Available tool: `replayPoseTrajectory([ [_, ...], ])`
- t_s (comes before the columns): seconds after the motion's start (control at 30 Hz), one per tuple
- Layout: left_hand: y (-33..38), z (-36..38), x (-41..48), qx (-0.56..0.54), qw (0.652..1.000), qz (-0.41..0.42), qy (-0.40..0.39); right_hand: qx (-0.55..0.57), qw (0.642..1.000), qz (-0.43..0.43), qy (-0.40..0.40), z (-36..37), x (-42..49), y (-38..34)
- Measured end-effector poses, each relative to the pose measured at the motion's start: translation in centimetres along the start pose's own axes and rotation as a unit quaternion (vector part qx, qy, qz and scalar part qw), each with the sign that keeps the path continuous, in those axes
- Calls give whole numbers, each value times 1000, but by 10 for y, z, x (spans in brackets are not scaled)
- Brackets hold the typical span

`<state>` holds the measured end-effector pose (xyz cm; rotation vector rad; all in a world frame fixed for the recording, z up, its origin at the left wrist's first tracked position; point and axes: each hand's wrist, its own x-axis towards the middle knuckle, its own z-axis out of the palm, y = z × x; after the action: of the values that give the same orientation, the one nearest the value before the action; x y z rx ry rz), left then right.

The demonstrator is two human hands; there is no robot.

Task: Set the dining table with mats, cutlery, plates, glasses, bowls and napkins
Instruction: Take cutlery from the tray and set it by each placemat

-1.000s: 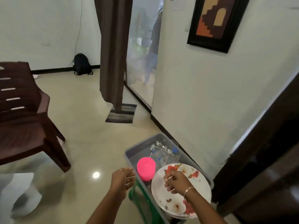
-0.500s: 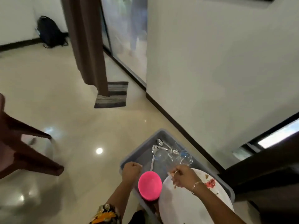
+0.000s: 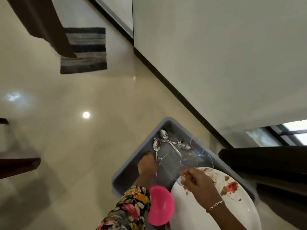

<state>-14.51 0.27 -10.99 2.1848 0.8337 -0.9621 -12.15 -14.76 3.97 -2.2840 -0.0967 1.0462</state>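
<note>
Reaching down into a grey tub point(image 3: 126, 171) that sits on the glossy floor point(image 3: 66, 133) by the wall, the left hand point(image 3: 147, 166) has its back to the camera. Its fingers are tucked beside the handle of a spoon point(image 3: 156, 145) — whether its grip has closed on it, I cannot tell. More spoons point(image 3: 163, 134) lie crossed at the tub's far end, with clear glasses point(image 3: 171, 162) next to them. The right hand point(image 3: 197, 181), wearing a bracelet point(image 3: 215, 205), hovers over a white flowered plate point(image 3: 232, 193) with fingers curled at a glass's rim — its grip on the glass is unclear. A pink bowl point(image 3: 162, 206) leans between the floral sleeve point(image 3: 131, 208) and the plate. A striped mat point(image 3: 84, 50) lies farther off.
</note>
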Motion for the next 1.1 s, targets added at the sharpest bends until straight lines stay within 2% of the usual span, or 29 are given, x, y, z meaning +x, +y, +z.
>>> replayPoseTrajectory([
  [0.13,2,10,13,49,999,-2,5,14,1000,16,-14,10,4,10],
  [0.33,-3,6,18,29,998,-8,62,13,1000,19,0,5,5,16],
  [0.4,-3,1,14,22,996,18,84,22,999,19,13,2,6,15],
  [0.5,1,-9,12,24,988,107,104,30,999,22,20,-1,8,12],
  [0.63,21,-24,31,126,960,241,60,20,999,20,29,-1,10,9],
  [0.73,40,-28,46,217,928,301,37,32,999,17,38,2,7,11],
  [1.1,58,-25,67,368,863,346,24,28,998,47,25,4,2,28],
])
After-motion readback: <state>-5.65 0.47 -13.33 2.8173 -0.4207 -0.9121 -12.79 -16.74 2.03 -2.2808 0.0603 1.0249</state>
